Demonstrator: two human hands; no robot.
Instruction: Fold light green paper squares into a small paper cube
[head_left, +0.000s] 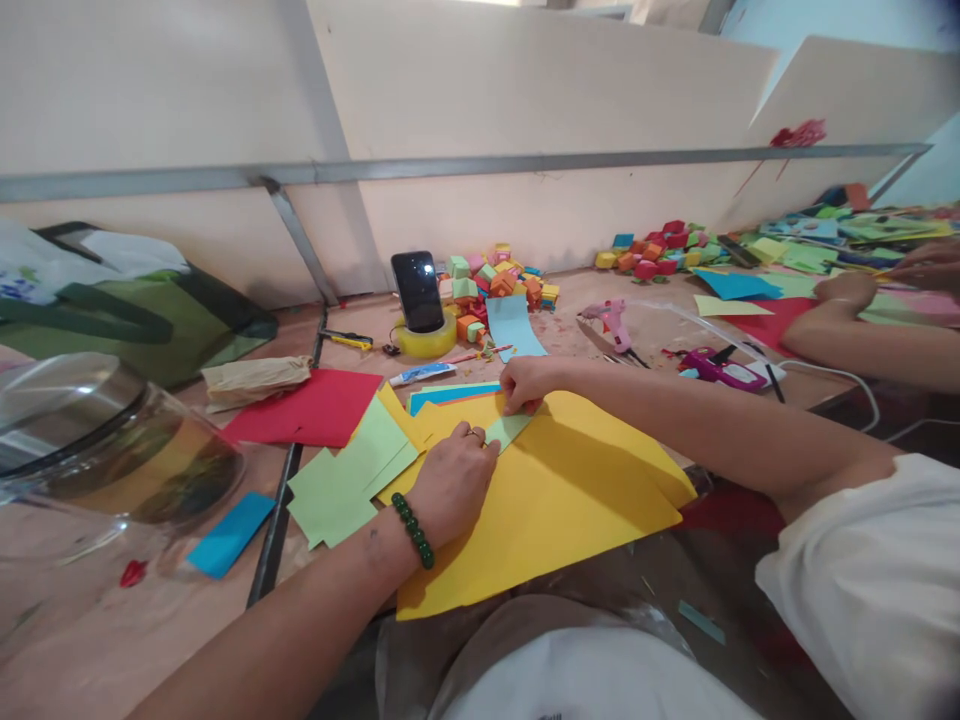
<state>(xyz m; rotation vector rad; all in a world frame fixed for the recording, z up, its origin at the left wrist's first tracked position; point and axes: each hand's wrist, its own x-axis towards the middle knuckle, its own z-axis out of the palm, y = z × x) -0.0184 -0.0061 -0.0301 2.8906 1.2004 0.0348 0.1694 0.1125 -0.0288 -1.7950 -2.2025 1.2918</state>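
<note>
A small light green paper strip (pixel 510 429) lies over a large yellow paper sheet (pixel 577 510). My left hand (pixel 456 478), with a green bead bracelet at the wrist, has its fingers curled together on the near left end of the strip. At the strip's far right end my right hand (pixel 531 382) is closed, its fingertips pinched on the paper. Beside my left hand lie light green paper pieces (pixel 345 485). Blue and orange sheets stick out from under the yellow sheet's far edge. The undersides of my fingers are hidden.
A phone (pixel 418 292) leans in a yellow tape roll (pixel 427 337) near several paper cubes (pixel 480 285). Glue guns (pixel 616 325) (pixel 724 368) with a white cord lie to the right. A glass jar (pixel 112 440) stands left. Another person's hands (pixel 846 290) work at far right.
</note>
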